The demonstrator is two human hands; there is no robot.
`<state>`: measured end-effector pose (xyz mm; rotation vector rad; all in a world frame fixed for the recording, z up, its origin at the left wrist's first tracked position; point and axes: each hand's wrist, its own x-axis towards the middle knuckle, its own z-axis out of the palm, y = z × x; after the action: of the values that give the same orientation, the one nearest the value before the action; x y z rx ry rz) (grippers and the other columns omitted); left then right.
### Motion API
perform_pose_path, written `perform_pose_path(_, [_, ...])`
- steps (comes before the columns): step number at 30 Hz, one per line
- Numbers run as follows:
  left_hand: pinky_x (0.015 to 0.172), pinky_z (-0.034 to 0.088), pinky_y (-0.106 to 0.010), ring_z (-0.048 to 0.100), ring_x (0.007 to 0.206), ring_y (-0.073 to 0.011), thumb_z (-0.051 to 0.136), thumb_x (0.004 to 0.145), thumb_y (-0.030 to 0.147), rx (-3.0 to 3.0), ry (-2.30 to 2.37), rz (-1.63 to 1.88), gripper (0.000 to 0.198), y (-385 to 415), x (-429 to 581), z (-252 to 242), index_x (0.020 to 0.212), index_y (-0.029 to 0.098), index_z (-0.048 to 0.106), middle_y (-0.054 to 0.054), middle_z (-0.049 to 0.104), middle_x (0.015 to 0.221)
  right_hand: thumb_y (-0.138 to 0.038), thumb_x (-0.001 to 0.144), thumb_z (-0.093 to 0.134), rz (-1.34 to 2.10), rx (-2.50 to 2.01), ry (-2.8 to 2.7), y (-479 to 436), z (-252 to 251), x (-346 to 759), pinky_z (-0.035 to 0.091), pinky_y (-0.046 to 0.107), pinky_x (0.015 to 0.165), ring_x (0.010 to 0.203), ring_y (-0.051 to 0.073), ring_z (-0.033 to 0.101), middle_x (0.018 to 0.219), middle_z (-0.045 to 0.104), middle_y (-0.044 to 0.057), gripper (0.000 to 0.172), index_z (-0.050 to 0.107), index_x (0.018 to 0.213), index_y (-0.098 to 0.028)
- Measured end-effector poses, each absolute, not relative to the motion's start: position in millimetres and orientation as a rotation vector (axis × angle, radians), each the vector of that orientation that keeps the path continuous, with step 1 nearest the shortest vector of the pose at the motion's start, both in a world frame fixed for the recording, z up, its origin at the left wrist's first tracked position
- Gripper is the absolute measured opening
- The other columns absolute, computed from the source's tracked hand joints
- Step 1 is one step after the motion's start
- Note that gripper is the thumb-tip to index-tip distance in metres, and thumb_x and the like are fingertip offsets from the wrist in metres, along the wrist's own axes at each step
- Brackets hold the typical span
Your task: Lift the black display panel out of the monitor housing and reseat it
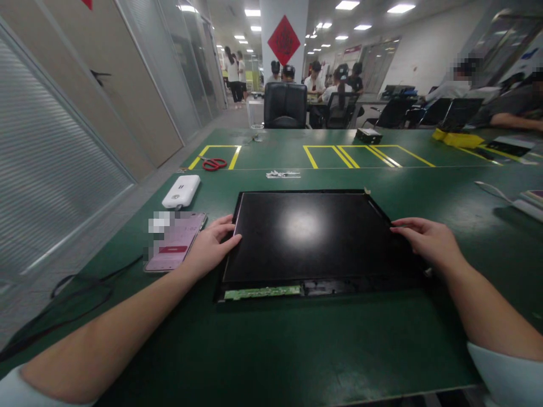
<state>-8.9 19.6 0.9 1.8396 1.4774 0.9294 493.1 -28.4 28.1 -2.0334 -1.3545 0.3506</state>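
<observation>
Here's a glossy green table (271, 345) striped with yellow tape (311, 157), ceiling lights (347, 5) blazing over people (314, 85) beyond, a red diamond (284, 39) on the pillar (268, 17)! Flat mid-table, the black display panel (314, 237), long axis running left to right, green circuit strip (263, 292) facing the wearer! Left hand (210, 249), fingers clamped on its left edge; right hand (432, 243), fingers pinching the right!

The display panel (305, 237) lies on the table (297, 350) between the left hand (212, 244) and the right hand (432, 242), with the phone (176, 257) at left, the power bank (181, 191) behind it, and the scissors (214, 164) farther back.
</observation>
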Motion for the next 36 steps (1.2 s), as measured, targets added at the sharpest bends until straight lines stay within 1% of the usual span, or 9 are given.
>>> perform_pose_path(4, [0.122,0.042,-0.056,0.051,0.147,-0.0409,0.076,0.072,0.068,1.753,1.457,0.962,0.057,19.0,-8.0,0.0,0.099,0.018,0.079,-0.020,0.056,0.157,-0.044,0.071,0.067,0.476,-2.072,-1.213,-30.9,35.4,484.6,0.042,0.031,0.049,0.046,0.014,0.050,0.063,0.068,0.002,0.042,0.080,0.100,-0.017])
perform_pose_path(9, [0.123,0.040,-0.056,0.048,0.150,-0.0404,0.080,0.070,0.064,1.666,1.406,1.002,0.055,18.9,-6.6,-1.1,0.099,0.018,0.078,-0.020,0.054,0.158,-0.043,0.071,0.069,0.537,-1.952,-1.206,-31.3,34.6,485.3,0.040,0.030,0.049,0.044,0.010,0.046,0.083,0.078,0.007,0.040,0.078,0.100,-0.016])
perform_pose_path(14, [0.125,0.038,-0.056,0.047,0.151,-0.0400,0.081,0.069,0.063,1.669,1.397,1.005,0.054,19.9,-7.2,-2.5,0.097,0.018,0.078,-0.020,0.051,0.161,-0.041,0.071,0.071,0.554,-1.917,-1.190,-30.3,31.5,488.6,0.037,0.028,0.048,0.043,0.008,0.045,0.082,0.079,0.008,0.039,0.078,0.099,-0.015])
perform_pose_path(19, [0.124,0.039,-0.055,0.048,0.150,-0.0393,0.080,0.072,0.064,1.703,1.405,0.990,0.052,19.1,-7.8,-1.8,0.097,0.018,0.077,-0.020,0.050,0.162,-0.041,0.069,0.072,0.590,-1.892,-1.163,-31.4,34.3,485.9,0.035,0.028,0.046,0.042,0.007,0.043,0.094,0.081,0.012,0.043,0.077,0.101,-0.013])
perform_pose_path(25, [0.119,0.047,-0.056,0.051,0.147,-0.0403,0.074,0.078,0.068,1.851,1.447,0.942,0.056,19.8,-11.2,-3.5,0.104,0.019,0.079,-0.019,0.053,0.160,-0.039,0.066,0.074,0.614,-1.844,-1.127,-31.4,34.1,485.5,0.031,0.028,0.045,0.042,0.008,0.042,0.085,0.079,0.011,0.041,0.077,0.098,-0.013])
perform_pose_path(28, [0.116,0.050,-0.056,0.055,0.144,-0.0405,0.070,0.083,0.066,1.935,1.508,0.927,0.054,19.5,-11.6,-4.9,0.107,0.019,0.079,-0.019,0.049,0.163,-0.040,0.066,0.074,0.609,-1.849,-1.130,-31.5,33.8,485.7,0.032,0.028,0.045,0.042,0.008,0.041,0.081,0.079,0.009,0.042,0.077,0.098,-0.014])
perform_pose_path(30, [0.116,0.049,-0.056,0.055,0.144,-0.0403,0.068,0.086,0.063,1.988,1.543,0.900,0.052,18.7,-11.0,-4.7,0.109,0.019,0.080,-0.018,0.047,0.165,-0.042,0.065,0.074,0.608,-1.850,-1.130,-31.8,34.2,485.6,0.032,0.028,0.044,0.041,0.008,0.041,0.080,0.078,0.009,0.042,0.077,0.097,-0.014])
perform_pose_path(36, [0.121,0.043,-0.059,0.051,0.147,-0.0411,0.063,0.090,0.056,2.106,1.588,0.840,0.047,16.3,-7.8,0.2,0.112,0.018,0.079,-0.020,0.048,0.164,-0.045,0.063,0.074,0.591,-1.892,-1.130,-31.4,34.6,485.2,0.032,0.028,0.044,0.041,0.009,0.041,0.077,0.077,0.008,0.046,0.078,0.098,-0.014])
